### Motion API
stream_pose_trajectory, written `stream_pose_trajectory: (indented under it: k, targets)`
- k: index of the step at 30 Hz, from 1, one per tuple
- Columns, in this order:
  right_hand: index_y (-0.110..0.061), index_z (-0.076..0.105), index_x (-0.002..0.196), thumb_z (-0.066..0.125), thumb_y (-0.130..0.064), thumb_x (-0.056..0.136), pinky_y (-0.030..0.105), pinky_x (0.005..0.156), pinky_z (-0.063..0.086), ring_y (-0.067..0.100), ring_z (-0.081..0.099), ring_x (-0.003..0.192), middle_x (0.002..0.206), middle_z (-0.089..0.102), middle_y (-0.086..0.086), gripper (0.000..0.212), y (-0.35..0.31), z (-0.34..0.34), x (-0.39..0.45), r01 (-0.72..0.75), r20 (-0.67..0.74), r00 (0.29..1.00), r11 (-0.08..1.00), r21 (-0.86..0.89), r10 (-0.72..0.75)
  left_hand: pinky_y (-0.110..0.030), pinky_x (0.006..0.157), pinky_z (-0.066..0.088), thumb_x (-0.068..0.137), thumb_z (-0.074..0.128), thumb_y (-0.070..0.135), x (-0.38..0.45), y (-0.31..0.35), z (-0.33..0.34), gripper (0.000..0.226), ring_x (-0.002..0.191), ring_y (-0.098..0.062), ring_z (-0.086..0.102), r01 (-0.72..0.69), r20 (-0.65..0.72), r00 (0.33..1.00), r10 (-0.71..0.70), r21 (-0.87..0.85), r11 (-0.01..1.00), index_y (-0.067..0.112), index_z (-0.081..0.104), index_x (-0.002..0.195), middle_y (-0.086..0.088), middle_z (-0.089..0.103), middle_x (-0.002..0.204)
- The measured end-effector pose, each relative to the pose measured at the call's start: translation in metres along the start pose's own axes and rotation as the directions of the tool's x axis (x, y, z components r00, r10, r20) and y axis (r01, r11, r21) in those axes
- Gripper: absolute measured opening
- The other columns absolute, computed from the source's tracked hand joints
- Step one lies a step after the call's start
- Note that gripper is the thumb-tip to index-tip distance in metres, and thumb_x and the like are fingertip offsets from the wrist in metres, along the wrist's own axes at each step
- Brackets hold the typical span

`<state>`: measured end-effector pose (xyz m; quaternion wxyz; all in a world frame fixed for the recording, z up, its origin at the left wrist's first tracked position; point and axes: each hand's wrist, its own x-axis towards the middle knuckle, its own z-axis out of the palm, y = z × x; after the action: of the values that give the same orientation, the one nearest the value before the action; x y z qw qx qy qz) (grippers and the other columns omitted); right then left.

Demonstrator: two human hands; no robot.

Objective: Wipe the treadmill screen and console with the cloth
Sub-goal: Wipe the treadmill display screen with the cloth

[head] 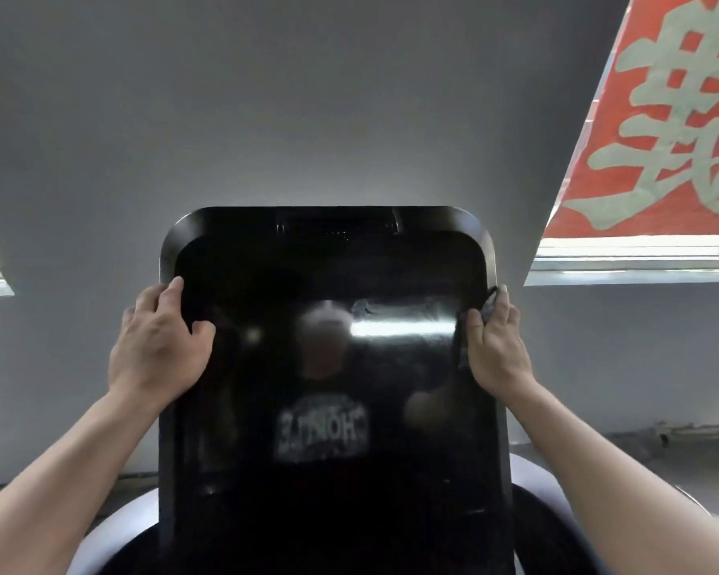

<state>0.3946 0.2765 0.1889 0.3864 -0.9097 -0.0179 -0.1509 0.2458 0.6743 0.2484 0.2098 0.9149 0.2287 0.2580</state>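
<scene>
I was standing at the treadmill with the dark screen (328,367) filling the view in front of me, tall and glossy, tilted back toward the grey wall (266,118). As far as I could judge, the wiping was somewhere in the middle: the glass threw back a clean bright streak near its right side, yet I could not tell which parts had already been gone over, and the console below the screen, where only a pale curved rim (113,529) showed, looked to be left for later. My left hand (158,346) was on the screen's left edge, fingers spread and laid along the frame with the thumb bent onto the glass — steadying it, with nothing held in it that I could see. My right hand (494,346) was at the right edge, fingers curled around a dark cloth (489,300), of which only a small fold poked out above my fingers against the frame; the rest was hidden in my grip or lost against the black surface. So the cloth sat at the upper right edge of the screen, touching it. Off to the right hung a red banner (656,118) above a bright window (640,253).
</scene>
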Motion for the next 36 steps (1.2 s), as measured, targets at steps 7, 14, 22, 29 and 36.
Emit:
stream_pose_trajectory:
  k: [7, 14, 22, 29, 36]
  targets:
    - [-0.014, 0.007, 0.166, 0.030, -0.051, 0.109, 0.045, 0.120, 0.028, 0.033, 0.033, 0.150, 0.168, 0.023, 0.010, 0.071, 0.008, 0.001, -0.010, -0.086, 0.043, 0.996, 0.995, 0.045, 0.084, -0.060, 0.109, 0.041, 0.096, 0.058, 0.027, 0.000, -0.002, -0.001, 0.070, 0.141, -0.038, 0.037, 0.006, -0.007, 1.000, -0.006, -0.025, 1.000, 0.016, 0.033, 0.160, -0.010, 0.039, 0.159]
    - [-0.012, 0.033, 0.151, 0.031, -0.050, 0.110, 0.043, 0.101, 0.039, 0.039, 0.051, 0.129, 0.150, 0.042, 0.016, 0.056, -0.049, -0.019, 0.085, 0.069, -0.057, 0.996, 0.997, 0.035, -0.067, -0.060, 0.111, 0.040, 0.097, 0.058, 0.027, -0.001, -0.010, 0.001, 0.071, 0.144, -0.038, 0.035, -0.033, 0.006, 0.999, 0.033, 0.011, 0.999, 0.015, 0.030, 0.162, -0.010, 0.038, 0.159]
    - [-0.011, 0.044, 0.128, 0.033, -0.052, 0.109, 0.047, 0.094, 0.046, 0.024, 0.052, 0.103, 0.123, 0.053, 0.009, 0.046, 0.043, 0.024, -0.034, -0.017, -0.087, 0.996, 0.991, 0.132, 0.029, -0.063, 0.109, 0.040, 0.096, 0.058, 0.028, -0.003, -0.007, 0.005, 0.072, 0.144, -0.039, 0.032, -0.044, -0.005, 0.999, 0.044, 0.032, 0.999, 0.015, 0.029, 0.161, -0.010, 0.036, 0.161]
    - [-0.012, 0.033, 0.157, 0.022, -0.065, 0.105, 0.037, 0.114, 0.031, 0.029, 0.043, 0.142, 0.155, 0.042, 0.010, 0.075, 0.102, 0.057, -0.148, -0.278, 0.004, 0.960, 0.947, 0.159, 0.281, -0.063, 0.107, 0.042, 0.096, 0.058, 0.027, -0.008, -0.013, 0.009, 0.073, 0.144, -0.040, 0.031, -0.050, -0.019, 0.999, 0.051, 0.035, 0.998, 0.014, 0.027, 0.162, -0.007, 0.032, 0.163]
    - [-0.018, 0.016, 0.166, 0.022, -0.054, 0.110, 0.042, 0.125, 0.017, 0.023, 0.020, 0.158, 0.174, 0.018, 0.003, 0.067, 0.117, 0.065, -0.176, -0.398, 0.033, 0.917, 0.908, 0.129, 0.397, -0.049, 0.123, 0.029, 0.094, 0.060, 0.024, -0.028, -0.029, 0.031, 0.081, 0.157, -0.025, 0.008, -0.077, 0.024, 0.997, 0.080, -0.099, 0.992, 0.015, 0.021, 0.164, -0.002, 0.008, 0.174]
